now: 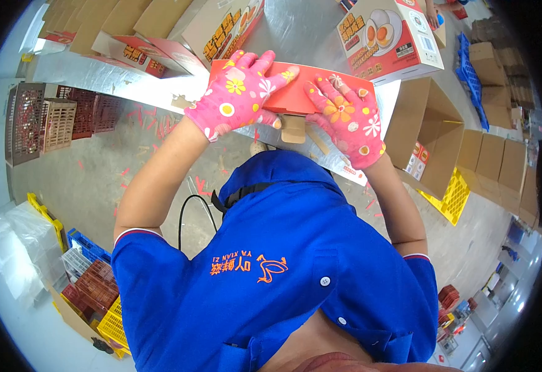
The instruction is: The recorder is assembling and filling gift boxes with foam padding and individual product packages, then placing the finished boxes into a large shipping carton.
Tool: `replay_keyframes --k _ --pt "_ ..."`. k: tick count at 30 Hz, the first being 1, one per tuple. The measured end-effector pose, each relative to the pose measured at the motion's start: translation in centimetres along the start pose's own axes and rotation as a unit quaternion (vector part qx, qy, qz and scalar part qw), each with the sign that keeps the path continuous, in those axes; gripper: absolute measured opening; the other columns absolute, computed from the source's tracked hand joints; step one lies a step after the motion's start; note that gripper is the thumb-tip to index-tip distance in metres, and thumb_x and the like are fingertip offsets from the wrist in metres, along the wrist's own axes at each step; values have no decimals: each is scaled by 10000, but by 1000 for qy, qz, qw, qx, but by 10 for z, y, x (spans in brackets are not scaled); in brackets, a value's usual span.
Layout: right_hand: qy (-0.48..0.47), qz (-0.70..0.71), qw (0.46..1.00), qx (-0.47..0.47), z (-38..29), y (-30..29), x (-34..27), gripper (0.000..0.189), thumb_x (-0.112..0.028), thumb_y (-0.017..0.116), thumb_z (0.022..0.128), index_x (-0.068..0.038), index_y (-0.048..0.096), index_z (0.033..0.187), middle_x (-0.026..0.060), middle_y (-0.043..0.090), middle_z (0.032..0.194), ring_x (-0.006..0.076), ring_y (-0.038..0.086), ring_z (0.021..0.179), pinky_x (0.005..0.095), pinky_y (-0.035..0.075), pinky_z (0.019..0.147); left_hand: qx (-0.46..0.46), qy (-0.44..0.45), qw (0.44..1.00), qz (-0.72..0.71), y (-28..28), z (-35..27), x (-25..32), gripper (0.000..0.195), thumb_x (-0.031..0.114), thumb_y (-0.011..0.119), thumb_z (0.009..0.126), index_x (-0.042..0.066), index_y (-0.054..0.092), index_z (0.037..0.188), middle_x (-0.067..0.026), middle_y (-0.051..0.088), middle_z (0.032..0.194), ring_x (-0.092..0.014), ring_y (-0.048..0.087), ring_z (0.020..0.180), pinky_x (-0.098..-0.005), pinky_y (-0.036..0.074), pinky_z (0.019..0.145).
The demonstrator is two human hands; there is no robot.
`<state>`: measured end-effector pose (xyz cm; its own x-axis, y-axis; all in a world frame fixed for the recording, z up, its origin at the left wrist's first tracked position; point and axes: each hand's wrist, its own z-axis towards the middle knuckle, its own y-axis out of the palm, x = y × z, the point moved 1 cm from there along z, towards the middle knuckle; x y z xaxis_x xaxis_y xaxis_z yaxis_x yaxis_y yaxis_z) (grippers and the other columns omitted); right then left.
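Observation:
A red cardboard carton (289, 98) lies on the metal table before me, with its red panel facing up. My left hand (243, 93), in a pink floral glove, rests spread over the panel's left part. Its thumb reaches down by the front edge. On the right part lies my right hand (347, 116), gloved alike, its fingers apart and its thumb near the front edge. Between the two thumbs a brown cardboard tab (293, 129) sticks out toward me. The carton's underside is hidden.
Several printed cartons (206, 32) stand in a row at the left of the metal table (294, 32). A closed printed carton (387, 42) stands at its right. Beside it is an open brown box (424, 135) with small cartons inside. Plastic crates (59, 123) and scraps lie on the floor.

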<state>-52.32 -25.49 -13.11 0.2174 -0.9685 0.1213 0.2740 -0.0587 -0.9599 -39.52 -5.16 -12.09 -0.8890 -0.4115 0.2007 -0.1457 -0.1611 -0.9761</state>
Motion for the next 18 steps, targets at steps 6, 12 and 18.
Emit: replay_keyframes --k 6,12,18 --pt "-17 12 1000 1 1 -2 5 466 -434 615 886 -270 594 1322 -20 609 1325 194 553 1214 432 400 932 -24 -5 1000 -12 -4 0 -1 930 393 812 672 290 383 1491 -172 438 1458 -411 430 1292 -475 401 1074" --pt "-19 -16 999 32 -4 4 0 459 -427 625 881 -282 602 1316 -36 610 1318 177 545 1215 420 390 943 -16 -1 1000 5 -1 -2 2 918 412 800 682 302 380 1491 -168 418 1475 -416 420 1305 -477 402 1073" --pt "0 -14 999 40 -11 12 -7 513 -411 636 860 -249 571 1343 -25 564 1375 213 506 1259 426 355 1002 -4 -16 999 48 1 -5 10 953 453 804 661 293 373 1496 -169 394 1495 -407 426 1321 -479 390 1080"
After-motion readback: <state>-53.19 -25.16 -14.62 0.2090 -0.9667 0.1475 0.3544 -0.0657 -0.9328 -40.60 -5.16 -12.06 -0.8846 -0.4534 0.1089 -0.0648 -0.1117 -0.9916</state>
